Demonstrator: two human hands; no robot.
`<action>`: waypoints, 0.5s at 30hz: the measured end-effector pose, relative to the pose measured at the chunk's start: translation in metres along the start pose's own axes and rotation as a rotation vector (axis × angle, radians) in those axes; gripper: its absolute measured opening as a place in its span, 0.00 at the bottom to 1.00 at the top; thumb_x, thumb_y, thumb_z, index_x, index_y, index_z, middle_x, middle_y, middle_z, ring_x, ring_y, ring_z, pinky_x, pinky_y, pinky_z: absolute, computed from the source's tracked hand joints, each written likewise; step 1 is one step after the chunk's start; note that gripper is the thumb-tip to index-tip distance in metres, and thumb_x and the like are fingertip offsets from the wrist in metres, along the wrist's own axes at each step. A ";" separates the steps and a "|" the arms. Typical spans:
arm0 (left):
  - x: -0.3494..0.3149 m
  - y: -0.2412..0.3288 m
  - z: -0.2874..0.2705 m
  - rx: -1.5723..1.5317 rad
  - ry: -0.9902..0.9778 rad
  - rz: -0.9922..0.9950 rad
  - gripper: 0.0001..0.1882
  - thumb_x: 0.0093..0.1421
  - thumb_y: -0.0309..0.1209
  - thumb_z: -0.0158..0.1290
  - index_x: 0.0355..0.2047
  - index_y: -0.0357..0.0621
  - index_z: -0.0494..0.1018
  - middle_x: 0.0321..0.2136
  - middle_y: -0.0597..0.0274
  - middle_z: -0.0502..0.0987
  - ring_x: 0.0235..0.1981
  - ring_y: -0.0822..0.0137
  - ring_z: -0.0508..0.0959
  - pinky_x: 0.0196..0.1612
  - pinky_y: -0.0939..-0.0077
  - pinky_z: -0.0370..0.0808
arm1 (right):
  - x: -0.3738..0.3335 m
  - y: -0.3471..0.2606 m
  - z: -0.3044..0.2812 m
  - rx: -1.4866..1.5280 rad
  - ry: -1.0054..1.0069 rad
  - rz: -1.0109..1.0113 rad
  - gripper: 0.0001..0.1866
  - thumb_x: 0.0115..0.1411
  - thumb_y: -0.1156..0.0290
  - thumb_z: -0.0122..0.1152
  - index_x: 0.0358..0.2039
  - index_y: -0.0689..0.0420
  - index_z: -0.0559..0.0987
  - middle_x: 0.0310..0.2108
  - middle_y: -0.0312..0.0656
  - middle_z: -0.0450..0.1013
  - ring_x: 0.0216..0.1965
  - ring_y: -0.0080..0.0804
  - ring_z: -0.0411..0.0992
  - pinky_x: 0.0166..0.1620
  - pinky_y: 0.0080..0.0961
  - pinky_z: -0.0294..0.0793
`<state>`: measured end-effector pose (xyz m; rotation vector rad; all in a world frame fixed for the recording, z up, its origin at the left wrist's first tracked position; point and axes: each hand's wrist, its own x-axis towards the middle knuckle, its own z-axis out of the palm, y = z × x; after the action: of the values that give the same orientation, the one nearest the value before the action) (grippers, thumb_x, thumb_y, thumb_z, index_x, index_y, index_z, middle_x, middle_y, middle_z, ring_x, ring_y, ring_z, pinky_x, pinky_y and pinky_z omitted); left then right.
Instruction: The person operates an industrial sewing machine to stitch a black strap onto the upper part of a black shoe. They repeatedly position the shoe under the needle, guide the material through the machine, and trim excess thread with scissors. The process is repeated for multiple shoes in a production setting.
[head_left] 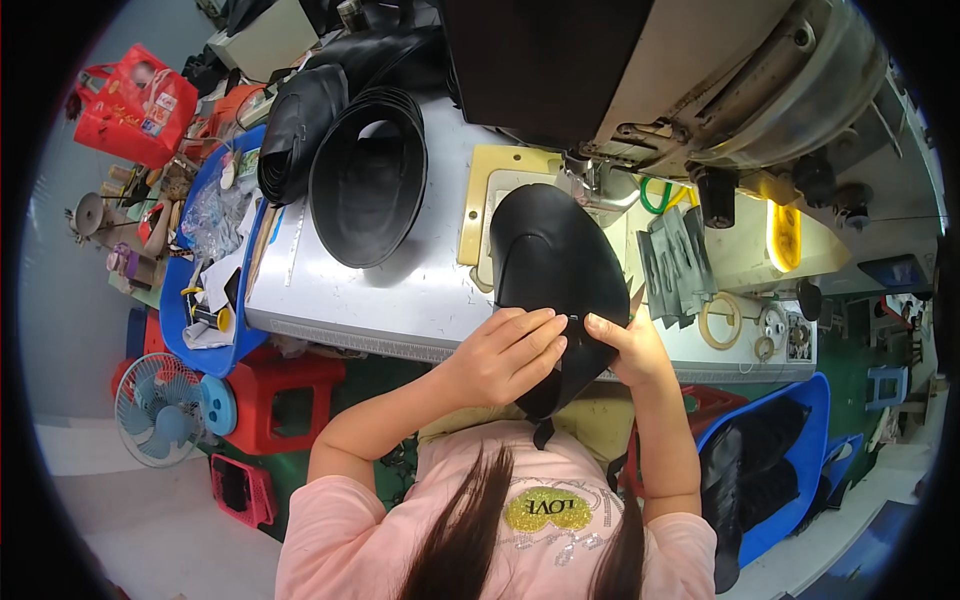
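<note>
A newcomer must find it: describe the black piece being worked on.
Find the large machine overhanging the pale table. Below it in view, the left hand and right hand hold a curved black piece at the table's near edge. Unlike the stacked black pieces to its left, it alone is handheld.

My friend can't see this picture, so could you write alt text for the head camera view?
A person's left hand and right hand hold a curved black piece before what looks like a sewing machine at a pale worktable. More black pieces sit stacked to the left.
</note>
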<state>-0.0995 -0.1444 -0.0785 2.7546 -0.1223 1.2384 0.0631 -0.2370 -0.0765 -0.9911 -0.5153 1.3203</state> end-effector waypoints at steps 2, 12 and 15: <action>0.001 0.001 -0.001 0.014 0.001 -0.012 0.11 0.41 0.24 0.50 0.28 0.33 0.70 0.33 0.50 0.72 0.36 0.57 0.73 0.31 0.70 0.71 | 0.000 0.000 0.000 0.002 0.009 -0.007 0.22 0.46 0.75 0.61 0.43 0.63 0.66 0.36 0.39 0.69 0.36 0.25 0.68 0.41 0.22 0.67; 0.004 0.003 -0.003 0.042 -0.021 -0.012 0.11 0.40 0.24 0.50 0.27 0.35 0.71 0.34 0.51 0.72 0.35 0.59 0.73 0.32 0.71 0.70 | 0.002 -0.003 0.001 -0.032 0.009 -0.003 0.28 0.39 0.80 0.63 0.43 0.63 0.66 0.37 0.40 0.69 0.37 0.26 0.68 0.43 0.23 0.68; 0.003 0.002 -0.006 0.035 -0.019 -0.005 0.11 0.41 0.24 0.50 0.28 0.35 0.71 0.33 0.52 0.72 0.35 0.59 0.72 0.33 0.70 0.70 | 0.002 -0.007 0.005 -0.070 -0.022 0.030 0.29 0.37 0.82 0.63 0.43 0.63 0.66 0.37 0.40 0.69 0.37 0.26 0.68 0.43 0.23 0.68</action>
<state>-0.1019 -0.1452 -0.0725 2.7951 -0.0967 1.2256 0.0636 -0.2334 -0.0686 -1.0468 -0.5686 1.3492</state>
